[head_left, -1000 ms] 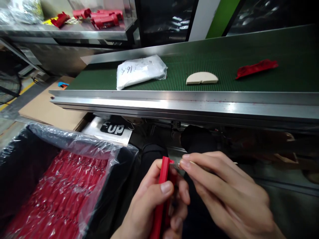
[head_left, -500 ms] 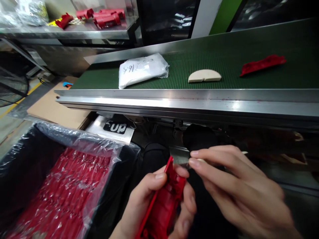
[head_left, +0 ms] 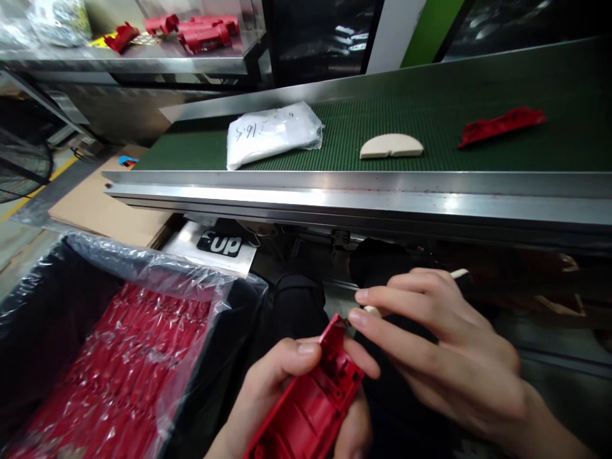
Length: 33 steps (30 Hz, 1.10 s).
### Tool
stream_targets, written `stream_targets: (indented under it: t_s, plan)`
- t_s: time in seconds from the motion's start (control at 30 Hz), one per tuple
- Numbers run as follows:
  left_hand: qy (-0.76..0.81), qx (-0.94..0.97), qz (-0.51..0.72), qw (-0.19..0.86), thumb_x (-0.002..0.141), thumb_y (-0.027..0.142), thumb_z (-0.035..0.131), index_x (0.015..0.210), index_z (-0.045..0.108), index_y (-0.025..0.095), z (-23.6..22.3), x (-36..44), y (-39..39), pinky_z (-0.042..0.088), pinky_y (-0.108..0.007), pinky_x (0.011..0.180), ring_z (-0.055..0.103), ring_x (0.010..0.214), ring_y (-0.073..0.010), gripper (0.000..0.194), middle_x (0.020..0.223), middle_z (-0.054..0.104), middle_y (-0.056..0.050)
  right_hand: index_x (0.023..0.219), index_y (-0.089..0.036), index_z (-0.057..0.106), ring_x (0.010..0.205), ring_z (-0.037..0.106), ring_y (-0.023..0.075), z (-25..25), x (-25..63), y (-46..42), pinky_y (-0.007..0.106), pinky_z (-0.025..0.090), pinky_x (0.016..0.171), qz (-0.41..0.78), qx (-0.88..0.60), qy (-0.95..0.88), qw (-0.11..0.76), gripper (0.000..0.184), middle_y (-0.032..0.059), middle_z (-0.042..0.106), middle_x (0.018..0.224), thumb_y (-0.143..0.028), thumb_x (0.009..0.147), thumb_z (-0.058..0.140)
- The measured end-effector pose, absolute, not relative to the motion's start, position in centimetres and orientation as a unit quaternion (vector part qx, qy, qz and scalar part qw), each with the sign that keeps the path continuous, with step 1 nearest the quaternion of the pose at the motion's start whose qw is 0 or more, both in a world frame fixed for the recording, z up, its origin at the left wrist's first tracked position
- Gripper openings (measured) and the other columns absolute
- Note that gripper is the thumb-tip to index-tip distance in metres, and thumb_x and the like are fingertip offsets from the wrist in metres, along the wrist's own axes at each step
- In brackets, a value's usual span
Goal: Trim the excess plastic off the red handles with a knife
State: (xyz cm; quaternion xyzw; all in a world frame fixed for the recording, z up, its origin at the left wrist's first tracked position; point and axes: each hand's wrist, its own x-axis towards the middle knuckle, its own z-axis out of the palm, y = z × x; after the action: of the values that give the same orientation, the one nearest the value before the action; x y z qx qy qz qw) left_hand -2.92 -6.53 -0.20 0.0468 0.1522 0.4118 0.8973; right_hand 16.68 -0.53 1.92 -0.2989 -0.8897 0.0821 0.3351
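My left hand point(head_left: 282, 376) is closed round a red plastic housing half point(head_left: 308, 414), its hollow inner side facing up. The thumb presses on one edge near the narrow end. My right hand point(head_left: 440, 344) pinches a slim cream-handled tool point(head_left: 371, 311) between thumb and fingers. A pale end of the handle shows behind the knuckles. The tool's tip is close to the housing's pointed corner; whether it touches is too small to tell. Most of the tool is hidden by the fingers.
Ahead runs a green conveyor belt point(head_left: 344, 121) with a white plastic-wrapped packet point(head_left: 275, 134), a cream half-round block point(head_left: 392, 146) and another red part point(head_left: 502, 126). A plastic-lined bin point(head_left: 234, 293) of red parts stands at left. More red parts point(head_left: 205, 35) lie on a metal shelf.
The red housing has turned so more of its inside faces up. My right hand has moved slightly left with the tool, closer to the housing's corner.
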Motion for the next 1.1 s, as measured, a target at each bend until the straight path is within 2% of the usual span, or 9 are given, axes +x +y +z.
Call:
stream_targets:
  t_s: [0.07, 0.17, 0.27, 0.37, 0.5, 0.57, 0.67, 0.8, 1.1]
  plan:
    - [0.141, 0.058, 0.413, 0.898, 0.097, 0.036, 0.03, 0.104, 0.067, 0.006, 0.2, -3.0, -6.1, 0.031, -0.017, 0.034, 0.04, 0.034, -0.0117, 0.048, 0.052, 0.056, -0.006, 0.11, -0.02, 0.066, 0.096, 0.057, 0.0216, 2.0, 16.4, -0.2, 0.043, 0.048, 0.081, 0.066, -0.285, -0.891, 0.349, 0.03, 0.0088, 0.068, 0.106, -0.006, 0.092, 0.047]
    - [0.17, 0.069, 0.363, 0.914, 0.087, 0.037, 0.043, 0.094, 0.07, 0.005, 0.6, -3.3, -5.6, 0.033, -0.018, 0.037, 0.045, 0.041, -0.0126, 0.043, 0.055, 0.056, -0.008, 0.106, -0.019, 0.067, 0.094, 0.059, 0.0208, 1.8, 16.5, 0.2, 0.042, 0.05, 0.078, 0.051, -0.279, -0.883, 0.373, 0.025, 0.0079, 0.069, 0.102, -0.005, 0.089, 0.054]
    - [0.205, 0.09, 0.268, 0.937, 0.075, 0.034, 0.055, 0.09, 0.073, -0.001, 0.4, -3.5, -5.7, 0.036, -0.016, 0.045, 0.051, 0.051, -0.0121, 0.041, 0.062, 0.059, -0.012, 0.113, -0.017, 0.065, 0.098, 0.062, 0.0224, 1.9, 17.2, 0.5, 0.041, 0.052, 0.079, 0.048, -0.325, -0.847, 0.417, 0.039, 0.0095, 0.066, 0.109, 0.003, 0.08, 0.062]
    - [0.189, 0.082, 0.268, 0.941, 0.078, 0.038, 0.061, 0.097, 0.074, 0.004, 0.1, -3.6, -5.6, 0.038, -0.016, 0.046, 0.053, 0.049, -0.0116, 0.041, 0.063, 0.062, -0.011, 0.118, -0.02, 0.064, 0.099, 0.063, 0.022, 2.7, 17.8, 0.2, 0.038, 0.054, 0.077, 0.053, -0.375, -0.827, 0.416, 0.045, 0.0088, 0.065, 0.111, 0.004, 0.08, 0.061]
    - [0.277, -0.024, 0.403, 0.872, 0.097, 0.041, 0.047, 0.114, 0.068, 0.017, 0.9, -3.5, -4.3, 0.047, -0.017, 0.047, 0.059, 0.055, -0.0119, 0.036, 0.081, 0.066, -0.008, 0.121, -0.017, 0.061, 0.104, 0.061, 0.0237, 3.6, 17.2, -1.6, 0.039, 0.052, 0.081, 0.113, -0.348, -0.868, 0.337, 0.039, 0.0107, 0.064, 0.113, -0.003, 0.085, 0.057]
    - [0.324, -0.022, 0.473, 0.819, 0.101, 0.04, 0.037, 0.12, 0.062, 0.014, 1.4, -3.4, -3.2, 0.049, -0.018, 0.05, 0.059, 0.061, -0.0123, 0.04, 0.085, 0.063, -0.008, 0.121, -0.017, 0.061, 0.103, 0.06, 0.0241, 3.4, 16.3, -2.9, 0.04, 0.051, 0.08, 0.135, -0.327, -0.88, 0.318, 0.037, 0.0111, 0.064, 0.115, -0.006, 0.086, 0.057]
    - [0.318, 0.014, 0.541, 0.778, 0.102, 0.041, 0.033, 0.123, 0.055, 0.012, 1.8, -3.4, -1.9, 0.047, -0.018, 0.049, 0.054, 0.06, -0.0119, 0.043, 0.085, 0.059, -0.007, 0.115, -0.02, 0.064, 0.097, 0.059, 0.0212, 2.7, 14.7, -4.5, 0.036, 0.051, 0.078, 0.16, -0.329, -0.876, 0.314, 0.033, 0.0071, 0.066, 0.115, -0.006, 0.086, 0.055]
    - [0.302, 0.021, 0.57, 0.764, 0.103, 0.042, 0.03, 0.123, 0.052, 0.013, 1.8, -3.4, -1.1, 0.046, -0.018, 0.047, 0.052, 0.059, -0.0118, 0.041, 0.085, 0.057, -0.006, 0.111, -0.02, 0.067, 0.092, 0.06, 0.0184, 1.8, 13.4, -5.0, 0.031, 0.05, 0.078, 0.158, -0.322, -0.881, 0.308, 0.033, 0.0041, 0.069, 0.112, -0.004, 0.085, 0.055]
    - [0.321, 0.066, 0.577, 0.748, 0.103, 0.042, 0.029, 0.122, 0.054, 0.015, 2.4, -3.0, -1.1, 0.043, -0.018, 0.047, 0.049, 0.056, -0.01, 0.041, 0.085, 0.055, -0.004, 0.112, -0.018, 0.068, 0.089, 0.062, 0.0196, 1.9, 13.2, -4.2, 0.033, 0.05, 0.074, 0.136, -0.322, -0.887, 0.303, 0.033, 0.0081, 0.07, 0.106, -0.005, 0.085, 0.056]
